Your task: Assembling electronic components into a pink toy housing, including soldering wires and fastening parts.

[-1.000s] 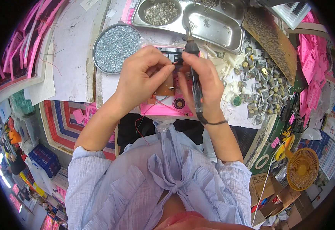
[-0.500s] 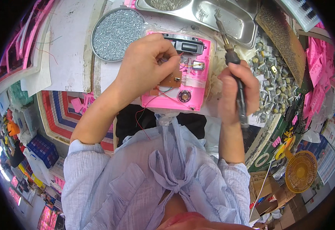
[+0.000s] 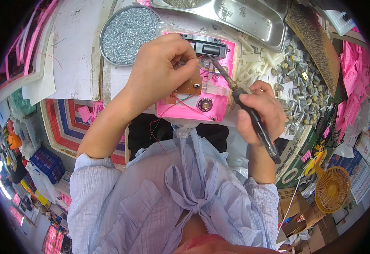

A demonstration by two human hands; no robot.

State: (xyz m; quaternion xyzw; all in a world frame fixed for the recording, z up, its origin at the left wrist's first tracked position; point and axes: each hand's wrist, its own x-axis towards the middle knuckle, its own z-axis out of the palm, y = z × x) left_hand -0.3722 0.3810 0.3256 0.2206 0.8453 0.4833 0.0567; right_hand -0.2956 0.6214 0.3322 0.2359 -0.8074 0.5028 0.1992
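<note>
A pink plastic housing (image 3: 174,111) lies in front of me, with a brown circuit board (image 3: 189,88), thin coloured wires, a small round speaker-like part (image 3: 205,104) and a black bar-shaped part (image 3: 206,49) along its far edge. Over its left half, my left hand (image 3: 164,67) is closed in a pinch; whatever the fingertips grip is hidden, though a bit of wire shows beside them. In my right hand (image 3: 263,110) is a black-handled soldering iron (image 3: 252,114). Its metal tip points into the housing, just below the black part and close to my left fingertips.
A round tray of small screws (image 3: 130,36) stands at the far left, a divided metal tray (image 3: 252,21) at the back. Piled metal parts (image 3: 297,80) and white plastic pieces (image 3: 254,59) lie to the right. Beyond are pink parts (image 3: 350,80) and a yellow fan (image 3: 332,189).
My right hand has lowered the soldering iron and swung its tip leftward, from over the metal tray down into the pink housing. My left hand stays nearly in place.
</note>
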